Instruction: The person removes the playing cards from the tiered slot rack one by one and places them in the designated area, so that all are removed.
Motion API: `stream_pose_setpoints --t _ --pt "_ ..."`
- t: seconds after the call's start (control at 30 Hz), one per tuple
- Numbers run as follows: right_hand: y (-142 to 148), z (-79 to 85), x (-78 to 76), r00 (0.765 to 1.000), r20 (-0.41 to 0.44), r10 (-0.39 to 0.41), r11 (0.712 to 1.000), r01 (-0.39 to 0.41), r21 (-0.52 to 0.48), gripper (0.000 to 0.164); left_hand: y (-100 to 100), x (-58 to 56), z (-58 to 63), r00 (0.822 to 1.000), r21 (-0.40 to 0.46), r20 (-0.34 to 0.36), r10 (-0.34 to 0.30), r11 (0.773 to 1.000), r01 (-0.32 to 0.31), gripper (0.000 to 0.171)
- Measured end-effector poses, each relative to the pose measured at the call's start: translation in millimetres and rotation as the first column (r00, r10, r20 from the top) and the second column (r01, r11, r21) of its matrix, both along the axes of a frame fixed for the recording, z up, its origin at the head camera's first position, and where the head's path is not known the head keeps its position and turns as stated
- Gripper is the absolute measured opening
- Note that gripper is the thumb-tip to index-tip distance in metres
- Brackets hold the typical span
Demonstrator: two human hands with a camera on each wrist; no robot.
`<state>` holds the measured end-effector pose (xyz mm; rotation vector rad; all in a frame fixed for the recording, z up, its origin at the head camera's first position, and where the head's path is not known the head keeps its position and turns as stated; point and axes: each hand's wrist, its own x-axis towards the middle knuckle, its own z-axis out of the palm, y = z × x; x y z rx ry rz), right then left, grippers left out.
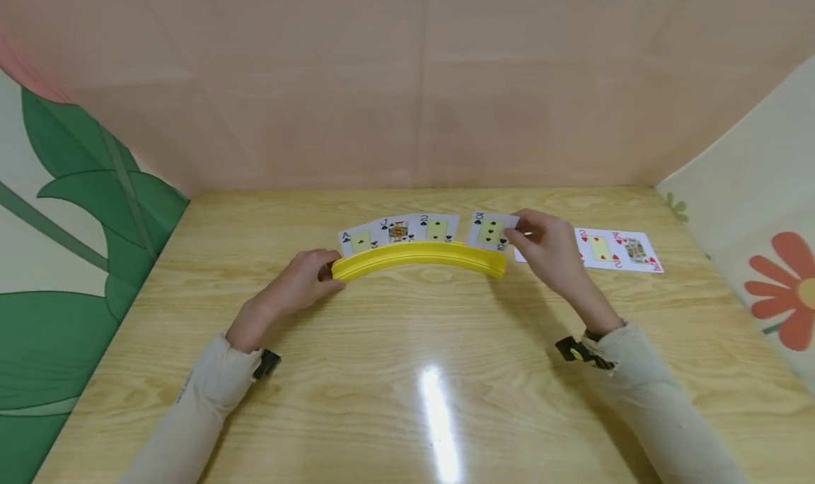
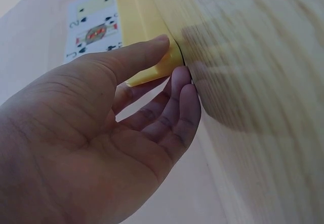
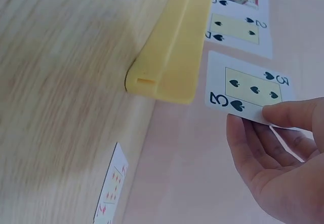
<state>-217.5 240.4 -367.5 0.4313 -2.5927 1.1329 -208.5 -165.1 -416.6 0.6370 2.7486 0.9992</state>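
Observation:
A curved yellow card holder [image 1: 417,253] lies on the table, with an ace [image 1: 360,241], a jack of spades [image 1: 398,231] and a two of spades [image 1: 438,228] standing in it, the ace and jack overlapping. My left hand [image 1: 293,284] grips the holder's left end, thumb on the near side and fingers behind. Between thumb and fingers, my right hand [image 1: 552,249] pinches a three of spades [image 3: 250,84] by its edge. That card is face toward me at the holder's right end, beside the two; I cannot tell whether its lower edge touches the slot.
On the table [image 1: 382,371] to the right, face-up red cards lie in an overlapping row, among them a two of hearts [image 1: 598,248] and a face card [image 1: 637,251]. My right hand partly covers this row. A pink wall [image 1: 420,116] rises behind the table's far edge.

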Motion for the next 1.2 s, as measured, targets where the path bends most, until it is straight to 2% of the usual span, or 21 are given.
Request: stream_pose_setpoints --t 0.3,0.5,0.73,0.97,1.2 --pt "4 6.3 2.6 0.999 -0.002 -0.038 0.999 0.038 -0.014 0.019 1 -0.3 1.8 1.000 -0.004 0.000 0.000 1.000 0.000 0.028" --pt "-3 8.7 7.4 0.998 -0.055 -0.019 0.994 0.013 -0.106 0.039 1 -0.6 2.6 1.000 -0.002 -0.012 -0.008 1.000 0.008 0.027" --pt "-10 10.0 16.0 0.980 -0.197 -0.020 0.995 0.000 -0.099 0.008 1 -0.5 -0.7 1.000 -0.013 -0.010 0.000 1.000 0.000 0.029" --pt "-5 10.9 29.9 0.993 -0.092 0.078 0.985 -0.091 -0.145 0.024 -3 3.0 -1.9 1.000 -0.010 0.010 0.026 1.000 -0.026 0.028" --pt "16 12.2 41.6 0.996 -0.010 0.092 0.991 -0.092 -0.093 0.035 0 1.8 -0.6 1.000 -0.007 0.006 -0.001 1.000 0.001 0.030"
